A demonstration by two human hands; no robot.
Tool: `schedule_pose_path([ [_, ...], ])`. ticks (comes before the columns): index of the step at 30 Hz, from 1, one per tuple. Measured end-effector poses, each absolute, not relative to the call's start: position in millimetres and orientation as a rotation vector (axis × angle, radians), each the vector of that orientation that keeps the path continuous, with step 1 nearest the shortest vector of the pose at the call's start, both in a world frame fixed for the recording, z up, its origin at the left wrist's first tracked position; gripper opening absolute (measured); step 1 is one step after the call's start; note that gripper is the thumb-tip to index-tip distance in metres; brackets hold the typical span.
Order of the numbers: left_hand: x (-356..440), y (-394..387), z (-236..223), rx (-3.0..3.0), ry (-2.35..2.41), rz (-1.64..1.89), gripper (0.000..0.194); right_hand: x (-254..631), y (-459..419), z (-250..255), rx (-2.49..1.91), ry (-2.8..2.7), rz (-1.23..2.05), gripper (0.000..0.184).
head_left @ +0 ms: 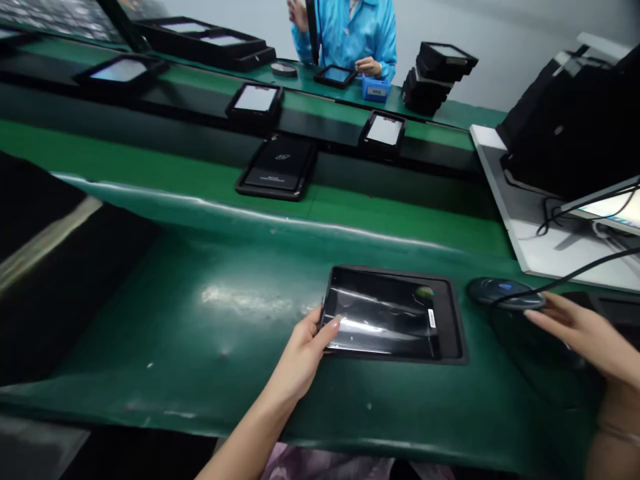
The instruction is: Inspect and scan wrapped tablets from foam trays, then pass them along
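Observation:
My left hand (306, 347) grips the left end of a black tablet (383, 313), its thumb on the glossy screen. The tablet lies tilted over a shallow black tray (453, 320), whose right part shows beside it. A small white label and a round greenish sticker are on the tablet's right side. To the right, my right hand (580, 327) has its thumb and fingers about the rear end of a dark handheld barcode scanner (500, 291) with a blue mark. A black cable crosses the scanner; the hand's lower fingers are blurred.
Beyond my green bench (200, 373), several trays with devices stand along the line, including a face-down tablet (280, 163). A co-worker in blue (345, 33) sits opposite, near a blue bin (376, 89). A white stand (520, 220) with cables rises at right.

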State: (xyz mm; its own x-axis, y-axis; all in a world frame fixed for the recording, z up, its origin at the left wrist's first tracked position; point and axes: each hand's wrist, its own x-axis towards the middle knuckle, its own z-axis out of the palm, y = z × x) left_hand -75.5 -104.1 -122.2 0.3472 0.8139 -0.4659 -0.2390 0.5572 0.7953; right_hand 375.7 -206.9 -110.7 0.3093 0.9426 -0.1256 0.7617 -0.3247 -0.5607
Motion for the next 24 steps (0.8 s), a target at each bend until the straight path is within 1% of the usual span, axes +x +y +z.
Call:
schedule_pose_path([
  [1,-75.5,-102.6,-125.0,0.686,0.991,0.737,0.047,370.2,-197.9,-109.2,-2.258,-1.502,0.697,0.045],
  [3,-76.1,-99.8,-128.6,0.708,1.008,0.702,0.050,357.5,-183.9,-107.5,-2.336,-1.454,0.754,0.041],
  [6,-77.7,-97.7,-131.0,0.805,1.087,0.647,0.051,339.9,-175.7,-96.5,-2.191,-1.584,0.879,0.045],
  [9,-79.2,-96.9,-133.4,0.847,1.125,0.606,0.052,320.2,-175.6,-72.8,-1.909,-1.775,1.103,0.051],
  [11,-79.6,-96.4,-135.3,0.851,1.116,0.605,0.052,305.5,-174.0,-57.9,-1.817,-1.880,1.181,0.056],
  [17,-76.4,-95.8,-133.9,0.799,1.109,0.656,0.052,280.9,-166.4,-42.8,-1.741,-2.032,1.180,0.058],
  [21,-73.8,-95.6,-129.7,0.752,1.123,0.681,0.053,283.2,-168.4,-42.8,-1.736,-2.058,1.134,0.057],
  [24,-72.3,-95.9,-126.9,0.736,1.160,0.680,0.053,292.8,-167.3,-50.9,-1.798,-1.976,1.087,0.062],
])
